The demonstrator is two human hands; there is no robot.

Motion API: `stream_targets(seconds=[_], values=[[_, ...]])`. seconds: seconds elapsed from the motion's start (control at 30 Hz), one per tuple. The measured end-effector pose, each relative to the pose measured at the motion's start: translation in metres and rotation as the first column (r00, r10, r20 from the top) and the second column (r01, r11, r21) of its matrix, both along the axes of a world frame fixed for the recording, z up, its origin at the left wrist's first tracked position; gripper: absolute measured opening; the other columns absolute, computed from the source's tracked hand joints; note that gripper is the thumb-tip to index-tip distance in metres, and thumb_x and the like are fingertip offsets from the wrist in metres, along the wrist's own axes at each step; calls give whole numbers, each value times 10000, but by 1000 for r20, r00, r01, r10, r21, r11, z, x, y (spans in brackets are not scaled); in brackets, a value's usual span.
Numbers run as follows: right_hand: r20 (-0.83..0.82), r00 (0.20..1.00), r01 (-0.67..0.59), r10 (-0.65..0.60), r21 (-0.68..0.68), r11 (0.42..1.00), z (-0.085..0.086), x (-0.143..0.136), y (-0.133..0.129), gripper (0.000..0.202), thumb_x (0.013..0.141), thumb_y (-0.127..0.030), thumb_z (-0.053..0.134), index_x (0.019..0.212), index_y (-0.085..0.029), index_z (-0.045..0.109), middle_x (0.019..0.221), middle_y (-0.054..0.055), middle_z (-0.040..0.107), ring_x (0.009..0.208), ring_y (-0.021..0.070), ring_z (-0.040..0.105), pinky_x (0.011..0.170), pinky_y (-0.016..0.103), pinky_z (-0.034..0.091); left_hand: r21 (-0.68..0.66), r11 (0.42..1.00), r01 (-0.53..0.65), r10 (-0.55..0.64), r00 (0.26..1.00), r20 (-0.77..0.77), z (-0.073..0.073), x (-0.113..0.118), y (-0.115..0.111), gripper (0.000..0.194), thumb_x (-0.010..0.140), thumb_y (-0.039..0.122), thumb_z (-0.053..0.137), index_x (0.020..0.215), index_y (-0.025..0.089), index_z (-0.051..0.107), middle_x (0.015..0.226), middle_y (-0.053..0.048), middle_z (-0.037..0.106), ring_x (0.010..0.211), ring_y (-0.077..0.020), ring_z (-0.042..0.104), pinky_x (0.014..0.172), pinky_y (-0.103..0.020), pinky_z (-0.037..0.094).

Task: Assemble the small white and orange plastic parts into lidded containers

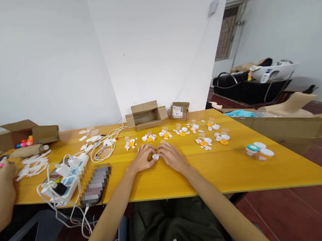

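My left hand and my right hand meet over the middle of the yellow table. Between their fingertips is a small round white plastic part. The left fingers are closed on its side. My right fingertips are bent close to it, and what they pinch is too small to make out. Just beyond the hands lie groups of small white discs, orange toothed wheels and clear cups. Another such group with an orange wheel sits to the right.
Capped jars stand at the right. An open cardboard box and a smaller box are by the wall. On the left lie a power strip with cables and a phone. Another person's hand holds something pink.
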State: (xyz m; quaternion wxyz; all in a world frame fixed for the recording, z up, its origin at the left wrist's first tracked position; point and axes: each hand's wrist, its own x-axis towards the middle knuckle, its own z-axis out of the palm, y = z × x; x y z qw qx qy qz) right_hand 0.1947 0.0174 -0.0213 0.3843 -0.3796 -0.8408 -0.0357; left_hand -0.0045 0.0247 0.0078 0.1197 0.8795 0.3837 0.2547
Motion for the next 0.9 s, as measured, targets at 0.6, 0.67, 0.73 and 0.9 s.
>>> stream_targets(seconds=[0.6,0.67,0.73,0.9], values=[[24,999,-37,38,-52,998,6,-3,-1,174,951,-131,549,851,-230,651,1037,66,680,1011,222,583,835,364,486,8,1000,12,-12,1000,9,0,1,2,133,846,288,668,972,259,642,1186,-54,606,1152,-271,500,1021,-462,407],[31,999,-42,44,-58,997,7,-3,-2,171,955,-134,548,857,-229,652,1035,64,681,1003,217,582,835,361,483,0,1000,4,-4,1000,0,0,1,2,147,849,307,667,987,262,646,1187,-56,607,1150,-273,499,1027,-466,403],[36,998,-41,44,-63,997,7,-3,-2,173,958,-137,546,862,-230,655,1037,63,681,1001,216,581,837,362,481,-9,1000,-3,2,1000,-8,0,1,2,163,850,323,665,1002,266,649,1185,-58,610,1145,-276,500,1030,-472,400],[44,998,-33,36,-70,997,6,-3,-2,176,954,-138,549,869,-234,668,1036,62,681,1005,221,581,837,370,481,-15,1000,2,-2,1000,6,-1,1,2,154,852,324,664,996,271,654,1176,-57,616,1135,-279,506,1021,-470,401]])
